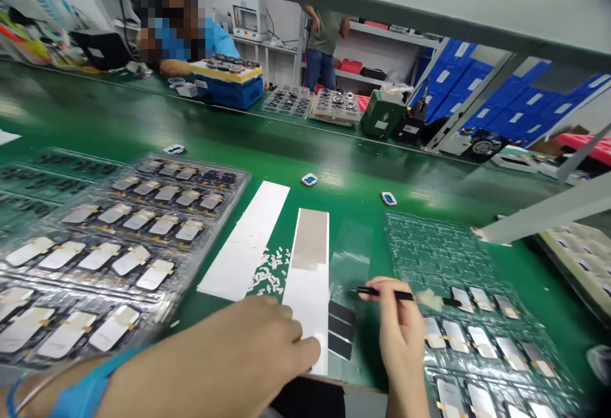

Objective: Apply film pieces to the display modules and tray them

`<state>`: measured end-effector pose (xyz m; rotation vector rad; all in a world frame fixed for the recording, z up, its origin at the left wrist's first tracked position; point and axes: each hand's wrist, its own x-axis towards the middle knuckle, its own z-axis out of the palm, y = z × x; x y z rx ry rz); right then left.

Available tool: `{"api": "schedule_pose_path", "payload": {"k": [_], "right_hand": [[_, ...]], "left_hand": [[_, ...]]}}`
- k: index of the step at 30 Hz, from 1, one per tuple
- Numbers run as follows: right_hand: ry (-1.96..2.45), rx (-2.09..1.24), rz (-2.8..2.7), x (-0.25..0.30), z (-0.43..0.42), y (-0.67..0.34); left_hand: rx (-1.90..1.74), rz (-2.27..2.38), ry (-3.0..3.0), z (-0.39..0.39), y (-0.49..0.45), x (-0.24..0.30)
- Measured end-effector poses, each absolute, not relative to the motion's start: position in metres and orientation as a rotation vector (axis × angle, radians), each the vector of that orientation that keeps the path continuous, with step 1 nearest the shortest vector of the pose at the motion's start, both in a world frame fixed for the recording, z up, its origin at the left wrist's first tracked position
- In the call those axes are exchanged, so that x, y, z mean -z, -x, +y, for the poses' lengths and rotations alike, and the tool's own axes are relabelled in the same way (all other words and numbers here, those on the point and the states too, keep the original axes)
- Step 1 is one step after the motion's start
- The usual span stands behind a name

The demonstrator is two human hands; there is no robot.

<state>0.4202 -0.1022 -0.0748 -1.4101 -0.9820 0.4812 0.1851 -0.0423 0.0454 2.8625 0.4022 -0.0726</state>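
Observation:
My left hand [252, 348] rests palm down on the lower end of a white backing strip [309, 291], its fingers curled and pressing the strip to the green table. Black rectangular stickers [340, 329] lie right beside the strip. My right hand [398, 329] is closed round black tweezers [382, 292], whose tip points left over a clear film [351, 256]. Just right of this hand is a clear plastic tray [443, 259] with silver rectangular parts [477, 341] in its near rows.
A stack of clear trays [119, 240] full of silver parts fills the left. A second white strip [245, 240] and small white scraps [270, 271] lie in the middle. Two small blue-faced parts [309, 179] [388, 198] sit farther back. Across the conveyor a person [181, 30] sits behind a blue box [229, 84].

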Motion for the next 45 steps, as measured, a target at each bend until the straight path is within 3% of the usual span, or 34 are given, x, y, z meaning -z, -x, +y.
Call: {"api": "schedule_pose_path", "payload": {"k": [7, 16, 38, 45], "right_hand": [[1.469, -0.696, -0.945, 0.087, -0.108, -0.405], [1.527, -0.691, -0.911, 0.089, -0.106, -0.397], [1.5, -0.706, -0.797, 0.081, -0.105, -0.395], [1.278, -0.697, -0.532, 0.072, -0.113, -0.385]], "left_hand": [[-0.342, 0.564, -2.618, -0.057, -0.209, 0.007], [-0.411, 0.585, -2.382, -0.045, -0.224, 0.05], [-0.52, 0.583, -2.269, -0.046, -0.22, 0.055], [-0.781, 0.775, -2.05, -0.045, -0.216, 0.051]]}}
